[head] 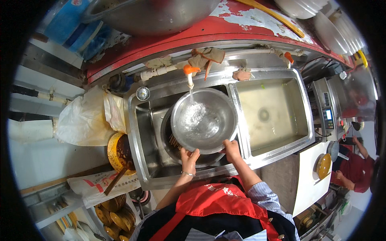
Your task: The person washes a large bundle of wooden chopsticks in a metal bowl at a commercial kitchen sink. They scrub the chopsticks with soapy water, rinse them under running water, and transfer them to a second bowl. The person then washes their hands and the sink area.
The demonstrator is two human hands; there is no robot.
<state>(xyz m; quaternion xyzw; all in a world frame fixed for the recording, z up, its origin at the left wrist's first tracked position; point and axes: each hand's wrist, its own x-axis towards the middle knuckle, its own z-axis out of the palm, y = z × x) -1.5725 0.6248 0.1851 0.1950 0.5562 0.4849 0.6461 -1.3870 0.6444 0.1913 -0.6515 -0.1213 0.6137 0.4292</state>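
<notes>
Water runs from a white plastic tap with an orange handle (190, 72) into a round steel basin (208, 140) over the left sink compartment. My left hand (189, 159) grips the near rim of this basin, a bracelet on its wrist. At the rim's near right, my right hand (232, 150) is closed on the edge. A second, larger metal bowl (165, 147) sits beneath, partly hidden, with thin brown sticks (174, 141) showing inside. Cloudy water (262, 120) stands in the right compartment.
A strainer (143, 93) lies at the sink's back left corner. Further left are a plastic bag (87, 117) and a stained yellow pot (114, 153). Right of the sink stand a digital scale (328, 114) and a white board (313, 180). Another person (359, 168) is at far right.
</notes>
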